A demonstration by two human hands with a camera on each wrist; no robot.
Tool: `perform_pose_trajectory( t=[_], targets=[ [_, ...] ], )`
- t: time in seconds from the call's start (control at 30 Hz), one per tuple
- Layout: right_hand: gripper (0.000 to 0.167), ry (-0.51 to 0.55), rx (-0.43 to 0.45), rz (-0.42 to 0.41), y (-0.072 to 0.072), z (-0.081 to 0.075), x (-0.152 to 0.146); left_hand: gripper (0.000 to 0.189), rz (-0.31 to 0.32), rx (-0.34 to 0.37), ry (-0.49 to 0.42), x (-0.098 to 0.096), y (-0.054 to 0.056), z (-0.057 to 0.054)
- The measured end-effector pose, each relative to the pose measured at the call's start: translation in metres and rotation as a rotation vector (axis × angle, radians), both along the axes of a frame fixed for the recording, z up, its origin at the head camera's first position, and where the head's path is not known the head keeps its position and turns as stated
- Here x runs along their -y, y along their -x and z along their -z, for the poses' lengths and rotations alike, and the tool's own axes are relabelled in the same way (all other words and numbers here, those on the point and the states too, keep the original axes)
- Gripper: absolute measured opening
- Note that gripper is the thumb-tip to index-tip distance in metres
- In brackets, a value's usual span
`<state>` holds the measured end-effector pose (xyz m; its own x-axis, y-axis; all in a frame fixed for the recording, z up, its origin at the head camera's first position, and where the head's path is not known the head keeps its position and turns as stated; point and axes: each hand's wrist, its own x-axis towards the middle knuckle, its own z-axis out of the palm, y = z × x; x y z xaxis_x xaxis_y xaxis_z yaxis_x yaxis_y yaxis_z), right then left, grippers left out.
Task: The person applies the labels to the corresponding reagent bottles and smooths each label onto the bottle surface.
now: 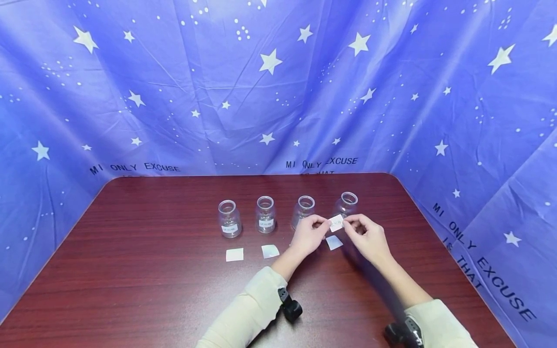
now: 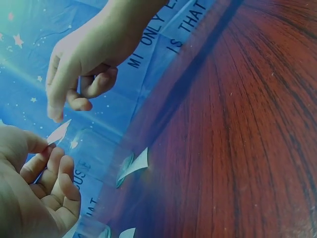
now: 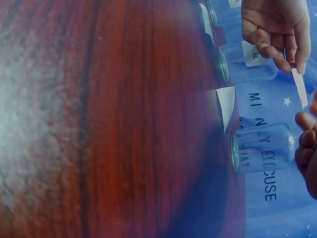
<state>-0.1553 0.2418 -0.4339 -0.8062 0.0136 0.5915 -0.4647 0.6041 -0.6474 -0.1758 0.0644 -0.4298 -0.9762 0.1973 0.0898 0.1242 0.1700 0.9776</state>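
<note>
A small white label with dark print is held up in front of the rightmost glass jar. My left hand pinches one edge of it between thumb and finger. At the opposite edge, my right hand pinches with thumb and index finger. In the right wrist view the rightmost jar shows bare glass, while the neighbouring jar carries a printed label. Below the held label, a white paper square lies on the table. My left hand partly hides the third jar.
Two more open glass jars, the leftmost and the second, bear white labels. Paper squares lie before them, one flat, another slightly curled. The dark red wooden table meets a blue star-patterned curtain.
</note>
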Motion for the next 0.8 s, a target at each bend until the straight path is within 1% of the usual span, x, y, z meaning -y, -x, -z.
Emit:
perform_pose_trajectory(
  t=[0.07, 0.1, 0.17, 0.27, 0.4, 0.5, 0.67, 0.8],
  targets=[
    [0.003, -0.003, 0.064, 0.059, 0.000, -0.002, -0.002, 0.020, 0.003, -0.002, 0.020, -0.001, 0.000, -0.001],
    [0.005, -0.008, 0.095, 0.077, 0.000, -0.004, -0.003, 0.020, 0.006, -0.007, 0.037, -0.002, -0.001, -0.001],
    [0.009, -0.018, 0.152, 0.091, 0.000, -0.006, -0.005, 0.020, 0.013, -0.020, 0.069, -0.003, -0.001, -0.002],
    [0.011, -0.002, 0.215, 0.066, -0.001, -0.010, -0.008, 0.019, 0.029, -0.032, 0.101, -0.005, -0.002, -0.004],
    [0.013, 0.117, 0.283, 0.015, 0.001, -0.010, -0.014, 0.017, 0.046, -0.048, 0.106, -0.008, -0.001, -0.005],
    [0.013, 0.191, 0.308, -0.009, 0.002, -0.008, -0.021, 0.015, 0.042, -0.065, 0.122, -0.011, 0.000, -0.004],
    [0.011, 0.185, 0.310, -0.024, 0.000, -0.006, -0.027, 0.012, 0.018, -0.046, 0.119, -0.019, 0.001, -0.001],
    [0.012, 0.191, 0.314, -0.027, 0.001, -0.002, -0.031, 0.012, -0.011, -0.040, 0.134, -0.024, 0.001, -0.002]
  ],
)
